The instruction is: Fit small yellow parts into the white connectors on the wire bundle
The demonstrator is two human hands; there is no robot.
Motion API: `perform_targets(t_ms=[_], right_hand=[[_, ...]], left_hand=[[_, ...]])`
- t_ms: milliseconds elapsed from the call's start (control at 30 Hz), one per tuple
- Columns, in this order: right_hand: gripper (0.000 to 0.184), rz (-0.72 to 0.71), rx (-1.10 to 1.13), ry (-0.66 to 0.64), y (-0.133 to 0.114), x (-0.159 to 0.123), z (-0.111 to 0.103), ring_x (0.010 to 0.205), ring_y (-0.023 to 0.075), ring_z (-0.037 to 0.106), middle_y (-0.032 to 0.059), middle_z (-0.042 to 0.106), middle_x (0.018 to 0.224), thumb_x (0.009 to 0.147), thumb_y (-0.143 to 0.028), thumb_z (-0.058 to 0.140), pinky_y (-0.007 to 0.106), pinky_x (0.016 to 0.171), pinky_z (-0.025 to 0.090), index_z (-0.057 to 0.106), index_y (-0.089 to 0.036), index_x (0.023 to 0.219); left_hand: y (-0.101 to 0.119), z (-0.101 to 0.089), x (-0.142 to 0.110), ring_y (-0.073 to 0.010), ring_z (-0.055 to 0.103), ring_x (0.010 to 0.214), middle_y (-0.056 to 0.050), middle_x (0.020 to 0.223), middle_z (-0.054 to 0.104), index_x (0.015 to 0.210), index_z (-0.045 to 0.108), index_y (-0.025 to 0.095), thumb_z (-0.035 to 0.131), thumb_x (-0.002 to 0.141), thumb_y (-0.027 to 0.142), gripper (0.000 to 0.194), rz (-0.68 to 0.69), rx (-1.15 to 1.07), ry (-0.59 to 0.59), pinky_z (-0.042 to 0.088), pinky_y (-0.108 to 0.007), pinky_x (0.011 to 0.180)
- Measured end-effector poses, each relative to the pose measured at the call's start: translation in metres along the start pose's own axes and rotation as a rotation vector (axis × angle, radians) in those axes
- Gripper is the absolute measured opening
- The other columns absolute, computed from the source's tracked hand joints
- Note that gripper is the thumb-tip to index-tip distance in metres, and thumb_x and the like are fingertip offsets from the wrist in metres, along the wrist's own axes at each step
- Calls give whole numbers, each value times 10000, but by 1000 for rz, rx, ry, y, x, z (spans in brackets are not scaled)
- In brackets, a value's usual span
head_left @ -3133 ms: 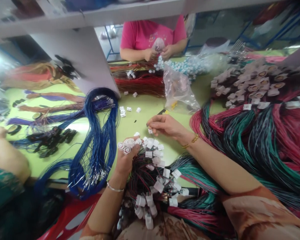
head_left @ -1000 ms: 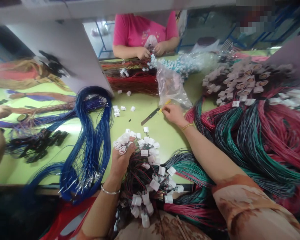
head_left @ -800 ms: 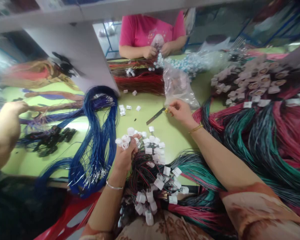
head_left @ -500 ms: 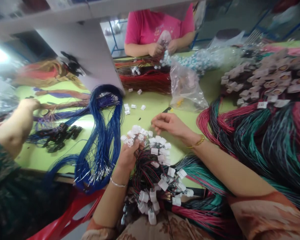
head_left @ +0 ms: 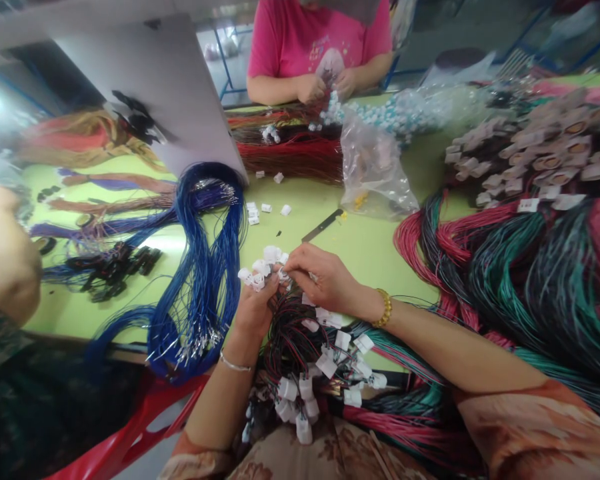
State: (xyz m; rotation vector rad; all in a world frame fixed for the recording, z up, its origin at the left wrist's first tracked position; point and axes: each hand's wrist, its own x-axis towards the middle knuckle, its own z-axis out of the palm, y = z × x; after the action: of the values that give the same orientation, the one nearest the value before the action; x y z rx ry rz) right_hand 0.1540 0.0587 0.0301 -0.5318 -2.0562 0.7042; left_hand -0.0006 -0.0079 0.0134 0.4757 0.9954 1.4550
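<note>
My left hand [head_left: 253, 308] is closed around a bunch of thin black and red wires [head_left: 293, 337], holding their white plastic connectors [head_left: 260, 268] up in a cluster above my fingers. My right hand [head_left: 320, 280] has its fingers pinched together right against that cluster; what it pinches is too small to make out. More white connectors [head_left: 325, 363] on the same wires hang down toward my lap.
A thick blue wire bundle [head_left: 200, 267] lies left on the green table [head_left: 365, 247]. Red, green and black bundles [head_left: 520, 280] fill the right. A clear bag [head_left: 375, 173] and a flat metal blade [head_left: 323, 225] lie ahead. A person in pink [head_left: 320, 47] works opposite; another person's arm [head_left: 5, 253] is at left.
My right hand came back from the blade and bag at the far side and closed in on the connector cluster. My left hand kept its hold on the wires.
</note>
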Motion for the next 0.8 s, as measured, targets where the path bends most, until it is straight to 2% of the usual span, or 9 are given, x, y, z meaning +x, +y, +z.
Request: perform_targets(t_ms=[300,400,500,633,800], right_hand=[[118,104,-2,3,-6,-1,2,620,99,507,-8,616,717,901,-134,498,249,595,415,547,-203,819],[87,245,122,31,-8,-2,5,583,89,517,-19,620,691,908,-222,558,233,566,426,522,-207,830],[152,367,230,70,-8,-3,7,562,86,536,-26,627,676,903,-305,605,218,548,446,504,-211,840],[77,240,25,-1,-8,-6,7,593,105,566,1,672,725,930,-244,517,240,573,445,548,-207,868],[211,136,-222,-131,-14,-21,23,828,178,678,99,754,1004,929,-181,464,284,657,494,607,-199,1083]], left_hand=[[-1,3,-2,-108,604,650,-1,727,666,834,722,152,936,589,318,365,49,79,34,502,-234,652],[-2,2,-2,-103,598,640,-2,706,662,832,728,148,936,597,333,364,62,87,40,492,-225,641],[-2,2,-2,-99,591,624,-3,692,660,827,736,140,933,607,344,358,56,112,34,484,-218,624],[-4,3,-2,-103,608,625,-1,704,682,825,739,145,944,575,332,374,57,98,76,504,-223,638],[-9,7,0,-148,670,680,-13,753,733,778,738,153,950,514,295,366,134,71,218,566,-279,718]])
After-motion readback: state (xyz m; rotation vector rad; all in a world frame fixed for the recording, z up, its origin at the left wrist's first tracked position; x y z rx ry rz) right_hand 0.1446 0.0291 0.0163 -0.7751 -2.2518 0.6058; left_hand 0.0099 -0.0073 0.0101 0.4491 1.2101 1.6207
